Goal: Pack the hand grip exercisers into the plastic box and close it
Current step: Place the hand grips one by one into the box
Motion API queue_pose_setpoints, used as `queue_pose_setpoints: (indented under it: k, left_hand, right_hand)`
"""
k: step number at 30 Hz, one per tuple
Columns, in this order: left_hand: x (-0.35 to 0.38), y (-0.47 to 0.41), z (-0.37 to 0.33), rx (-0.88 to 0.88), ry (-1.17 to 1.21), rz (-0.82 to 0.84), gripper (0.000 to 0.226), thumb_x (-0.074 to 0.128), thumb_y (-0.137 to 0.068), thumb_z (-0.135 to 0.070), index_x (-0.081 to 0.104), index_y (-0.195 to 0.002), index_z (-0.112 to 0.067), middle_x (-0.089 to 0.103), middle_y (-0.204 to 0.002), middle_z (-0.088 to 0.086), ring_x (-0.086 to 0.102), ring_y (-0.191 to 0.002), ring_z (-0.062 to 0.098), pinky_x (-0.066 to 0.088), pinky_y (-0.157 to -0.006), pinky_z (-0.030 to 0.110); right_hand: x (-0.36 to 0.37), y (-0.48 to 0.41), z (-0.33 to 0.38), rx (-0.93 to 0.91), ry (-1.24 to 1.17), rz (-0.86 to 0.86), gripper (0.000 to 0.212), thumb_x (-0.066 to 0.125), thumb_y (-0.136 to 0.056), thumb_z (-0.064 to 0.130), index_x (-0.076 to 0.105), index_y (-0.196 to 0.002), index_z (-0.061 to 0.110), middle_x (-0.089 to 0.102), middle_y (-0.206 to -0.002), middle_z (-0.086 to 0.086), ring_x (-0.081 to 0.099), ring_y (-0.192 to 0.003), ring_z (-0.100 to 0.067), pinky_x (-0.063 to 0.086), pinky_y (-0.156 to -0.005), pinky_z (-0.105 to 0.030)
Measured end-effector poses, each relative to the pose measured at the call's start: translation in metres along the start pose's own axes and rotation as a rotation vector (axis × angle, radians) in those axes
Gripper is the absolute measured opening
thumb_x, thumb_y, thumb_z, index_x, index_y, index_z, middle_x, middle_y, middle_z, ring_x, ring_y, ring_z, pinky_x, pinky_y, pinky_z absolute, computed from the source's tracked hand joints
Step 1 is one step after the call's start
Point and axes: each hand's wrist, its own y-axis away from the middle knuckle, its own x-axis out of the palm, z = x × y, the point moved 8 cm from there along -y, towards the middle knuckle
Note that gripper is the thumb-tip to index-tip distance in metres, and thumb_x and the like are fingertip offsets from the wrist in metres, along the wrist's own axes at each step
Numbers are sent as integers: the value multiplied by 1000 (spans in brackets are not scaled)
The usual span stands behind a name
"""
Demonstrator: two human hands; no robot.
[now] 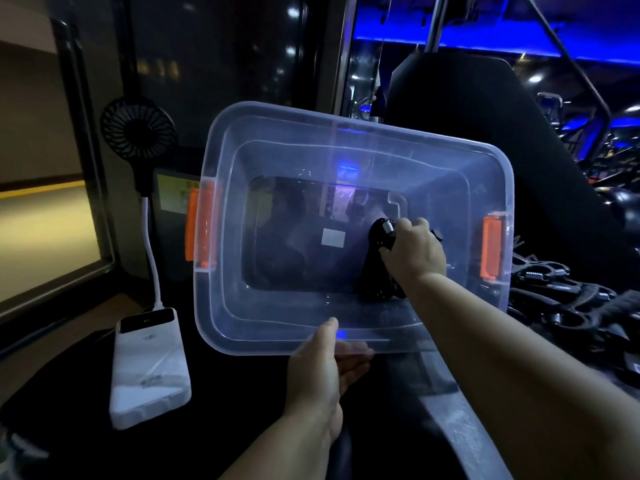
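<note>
A clear plastic box (pixel 221 237) with orange side latches is tilted up so that its open top faces me. My left hand (pixel 325 368) holds its near rim, thumb on top and fingers underneath. My right hand (pixel 412 247) is inside the box on the right side and grips a black hand grip exerciser (pixel 375 271), whose handles reach down to the box floor. Several more black exercisers (pixel 568 299) lie in a pile to the right of the box. No lid is in view.
A white power bank (pixel 149 368) lies at the left, with a white cable up to a small black fan (pixel 138 133). A black chair back (pixel 467 109) stands behind the box. A dark cloth covers the surface below.
</note>
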Motion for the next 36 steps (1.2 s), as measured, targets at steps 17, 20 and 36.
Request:
queue_pose_setpoints:
  k: [17, 20, 36]
  left_hand:
    - [3, 2, -3, 38, 35, 31, 27, 54, -93, -22, 59, -92, 5, 69, -68, 22, 70, -63, 26, 58, -60, 31]
    - [3, 2, -2, 40, 39, 30, 28, 54, -93, -22, 58, -96, 6, 69, -68, 22, 70, -62, 25, 58, -59, 31]
    - [4, -1, -1, 56, 19, 33, 28, 53, -94, -23, 59, -94, 5, 69, -68, 21, 70, -62, 25, 57, -61, 31]
  right_hand:
    - [-3, -9, -12, -47, 154, -121, 63, 72, -71, 56, 52, -120, 22, 42, -132, -7, 33, -126, -30, 29, -98, -43]
    - [6, -10, -20, -55, 130, -75, 62, 67, -76, 58, 50, -126, 25, 37, -145, -7, 30, -135, -28, 25, -107, -41]
    - [15, -15, -21, -78, 154, -57, 57, 55, -83, 60, 47, -128, 26, 47, -134, -5, 32, -130, -26, 21, -108, -38]
